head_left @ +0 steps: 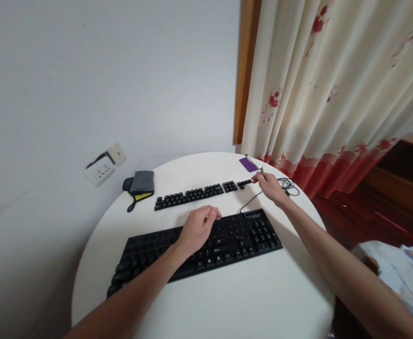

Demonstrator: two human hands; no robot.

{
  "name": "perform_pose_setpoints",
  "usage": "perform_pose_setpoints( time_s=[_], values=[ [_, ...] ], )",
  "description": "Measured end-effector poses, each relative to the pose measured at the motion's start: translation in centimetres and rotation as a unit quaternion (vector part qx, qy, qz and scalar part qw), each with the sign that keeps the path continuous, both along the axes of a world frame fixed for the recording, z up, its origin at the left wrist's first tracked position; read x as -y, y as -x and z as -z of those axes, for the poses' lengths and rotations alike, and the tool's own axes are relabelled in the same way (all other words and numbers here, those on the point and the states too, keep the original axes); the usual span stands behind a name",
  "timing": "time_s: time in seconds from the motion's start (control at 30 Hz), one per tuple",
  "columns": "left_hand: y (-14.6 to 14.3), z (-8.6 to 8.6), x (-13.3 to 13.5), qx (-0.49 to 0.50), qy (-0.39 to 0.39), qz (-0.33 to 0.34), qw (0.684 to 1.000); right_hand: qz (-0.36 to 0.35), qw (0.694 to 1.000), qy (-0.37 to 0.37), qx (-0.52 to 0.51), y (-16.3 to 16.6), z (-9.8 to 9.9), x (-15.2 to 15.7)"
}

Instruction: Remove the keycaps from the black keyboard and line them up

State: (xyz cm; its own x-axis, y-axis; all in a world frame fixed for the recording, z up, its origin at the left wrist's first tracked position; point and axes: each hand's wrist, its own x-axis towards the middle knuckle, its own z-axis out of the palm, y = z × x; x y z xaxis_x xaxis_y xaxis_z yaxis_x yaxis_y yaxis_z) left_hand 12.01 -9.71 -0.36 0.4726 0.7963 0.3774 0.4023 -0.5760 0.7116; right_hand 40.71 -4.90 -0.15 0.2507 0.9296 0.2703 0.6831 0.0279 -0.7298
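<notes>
A black keyboard (227, 242) lies across the round white table (227, 301). My left hand (198, 228) rests on its upper middle with the fingers curled together; nothing shows in them. Behind the keyboard, several loose black keycaps (188, 195) lie in rows, with smaller groups further right (230, 186). My right hand (270, 186) reaches to the right end of those rows and pinches a small pale object (261, 168) that is too small to name. The keyboard's black cable (287, 184) runs under this hand and coils just beyond it.
A purple card-like item (248, 164) lies at the table's far edge. A grey pouch with a yellow band (141, 184) sits far left. A wall socket (102, 168) is on the white wall. A cream curtain with red flowers (333, 94) hangs at right, wooden furniture (386, 188) below it.
</notes>
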Motion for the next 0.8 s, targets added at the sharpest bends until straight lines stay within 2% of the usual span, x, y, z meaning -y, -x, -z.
perform_pose_setpoints(
  time_s=[0.13, 0.37, 0.5, 0.7, 0.8],
  values=[
    [-0.3, 0.2, 0.2, -0.065, -0.005, 0.054, 0.996, -0.082, 0.987, -0.097, -0.099, 0.0, -0.9, 3.4],
    [-0.4, 0.3, 0.4, -0.131, -0.018, 0.084, 0.988, -0.161, 0.977, -0.120, -0.071, 0.8, -0.9, 6.2],
    [-0.5, 0.3, 0.4, -0.150, -0.014, 0.085, 0.985, -0.217, 0.968, -0.064, -0.106, 1.4, -0.8, 6.6],
    [-0.4, 0.3, 0.3, -0.148, -0.010, 0.087, 0.985, -0.314, 0.949, -0.001, -0.036, 1.8, -1.3, 7.2],
    [-0.4, 0.4, 0.3, -0.148, -0.012, 0.087, 0.985, -0.330, 0.944, 0.012, -0.014, 1.4, -1.6, 7.3]
  ],
)
